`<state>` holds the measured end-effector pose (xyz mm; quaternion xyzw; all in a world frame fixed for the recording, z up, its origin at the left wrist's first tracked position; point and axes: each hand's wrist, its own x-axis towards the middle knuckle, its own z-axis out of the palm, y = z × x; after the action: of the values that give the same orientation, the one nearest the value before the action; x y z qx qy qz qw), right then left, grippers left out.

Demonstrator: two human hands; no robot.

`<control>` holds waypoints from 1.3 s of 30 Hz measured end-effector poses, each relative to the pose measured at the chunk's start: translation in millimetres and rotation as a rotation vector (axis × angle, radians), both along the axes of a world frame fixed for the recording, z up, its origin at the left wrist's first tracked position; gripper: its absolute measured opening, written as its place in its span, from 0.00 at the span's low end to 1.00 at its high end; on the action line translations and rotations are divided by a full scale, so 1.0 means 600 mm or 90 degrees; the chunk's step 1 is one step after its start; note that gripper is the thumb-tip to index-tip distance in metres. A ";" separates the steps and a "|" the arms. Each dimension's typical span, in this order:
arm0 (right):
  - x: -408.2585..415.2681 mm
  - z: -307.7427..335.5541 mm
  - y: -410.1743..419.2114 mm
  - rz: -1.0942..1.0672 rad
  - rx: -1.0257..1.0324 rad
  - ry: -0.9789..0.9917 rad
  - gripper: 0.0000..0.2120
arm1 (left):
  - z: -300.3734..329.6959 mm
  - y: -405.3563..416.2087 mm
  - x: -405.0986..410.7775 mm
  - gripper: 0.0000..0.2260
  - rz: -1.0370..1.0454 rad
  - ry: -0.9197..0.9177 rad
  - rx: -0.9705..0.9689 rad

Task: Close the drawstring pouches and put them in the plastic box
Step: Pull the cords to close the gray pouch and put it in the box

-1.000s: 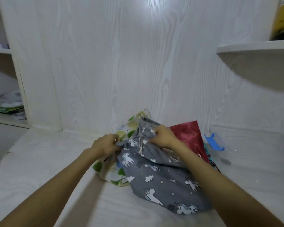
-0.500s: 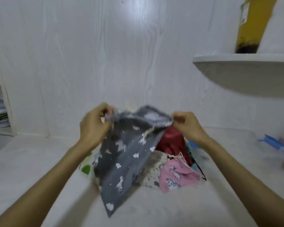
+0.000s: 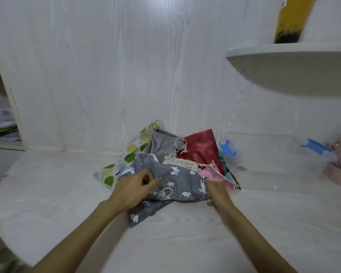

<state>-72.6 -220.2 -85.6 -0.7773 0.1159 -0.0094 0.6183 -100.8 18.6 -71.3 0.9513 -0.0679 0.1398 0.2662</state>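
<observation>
Grey unicorn-print pouch (image 3: 177,182) lies crumpled on the white surface (image 3: 47,194), nearest of the pouch pile | left hand (image 3: 134,186) rests on its left part, fingers curled, pinching the cloth | right hand (image 3: 218,194) grips its right edge | clear plastic box (image 3: 274,164) stands right, apart.

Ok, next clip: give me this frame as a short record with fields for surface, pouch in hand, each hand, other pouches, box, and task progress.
surface: white table
pouch in hand: grey unicorn pouch, lying on the table
left hand: fingers curled on the pouch's left part, near its cord
right hand: grips the pouch's right edge
other pouches: tree-print pouch, plain grey pouch, red satin pouch, pink pouch, piled behind
box: clear plastic box, to the right; no pouch visible inside
task progress: pouch not yet in box
</observation>
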 end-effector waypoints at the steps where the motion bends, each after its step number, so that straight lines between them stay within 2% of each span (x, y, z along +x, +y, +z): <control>1: -0.003 0.002 -0.002 0.012 0.024 0.055 0.06 | 0.004 -0.007 -0.002 0.20 0.013 -0.035 0.057; 3: -0.010 0.008 -0.003 0.102 -0.076 0.117 0.12 | 0.008 -0.023 -0.004 0.26 0.015 -0.031 0.164; 5: -0.013 0.013 0.006 0.176 -0.127 0.127 0.14 | 0.000 -0.034 0.003 0.23 -0.005 -0.015 0.287; 7: -0.011 0.024 0.018 0.185 -0.017 0.079 0.09 | -0.005 -0.033 0.013 0.15 -0.011 -0.026 0.305; 8: -0.008 0.032 0.022 0.190 0.085 0.044 0.07 | -0.007 -0.029 0.017 0.12 -0.002 -0.015 0.250; 9: -0.004 0.039 0.023 0.214 0.186 0.012 0.08 | -0.007 -0.024 0.023 0.11 0.004 0.014 0.139; 11: 0.002 0.050 0.023 0.307 0.306 -0.027 0.13 | 0.007 -0.021 0.029 0.07 -0.002 0.106 -0.215; 13: 0.003 0.055 0.031 0.364 0.327 -0.051 0.22 | 0.028 -0.030 0.027 0.05 -0.003 0.214 -0.505; 14: 0.004 0.055 0.038 0.363 0.286 -0.061 0.26 | 0.037 -0.034 0.026 0.06 0.001 0.247 -0.564; 16: 0.015 0.050 0.057 0.334 0.148 -0.102 0.26 | 0.043 -0.036 0.031 0.10 0.009 0.268 -0.597; 19: 0.034 0.037 0.079 0.254 0.042 -0.183 0.14 | 0.042 -0.030 0.042 0.11 0.009 0.268 -0.623; 21: 0.041 0.031 0.087 0.207 0.010 -0.213 0.11 | 0.045 -0.028 0.041 0.12 -0.004 0.276 -0.652; 23: 0.042 0.024 0.091 0.181 -0.007 -0.229 0.09 | 0.042 -0.025 0.040 0.10 -0.010 0.261 -0.668; 27: 0.029 0.029 0.083 0.169 -0.073 -0.270 0.02 | 0.040 -0.020 0.031 0.18 -0.003 0.226 -0.664; 29: 0.017 0.041 0.062 0.225 -0.115 -0.263 0.03 | 0.041 -0.013 0.024 0.17 0.019 0.178 -0.651; 31: 0.010 0.051 0.023 0.251 -0.200 -0.258 0.06 | 0.038 0.012 0.022 0.18 0.082 0.080 -0.562; 34: 0.006 0.056 -0.064 0.124 -0.288 -0.226 0.09 | 0.011 0.077 0.026 0.19 0.201 -0.003 -0.318; 37: -0.010 0.044 -0.143 0.008 -0.415 -0.196 0.14 | -0.021 0.141 0.022 0.18 0.309 0.009 -0.292; 39: -0.026 0.033 -0.176 -0.045 -0.480 -0.177 0.14 | -0.038 0.177 0.022 0.19 0.352 0.026 -0.307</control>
<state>-87.9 -325.9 -66.1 -0.9364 0.0460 -0.1775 0.2993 -87.9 124.8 -94.3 0.8461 0.2322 0.1998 0.4362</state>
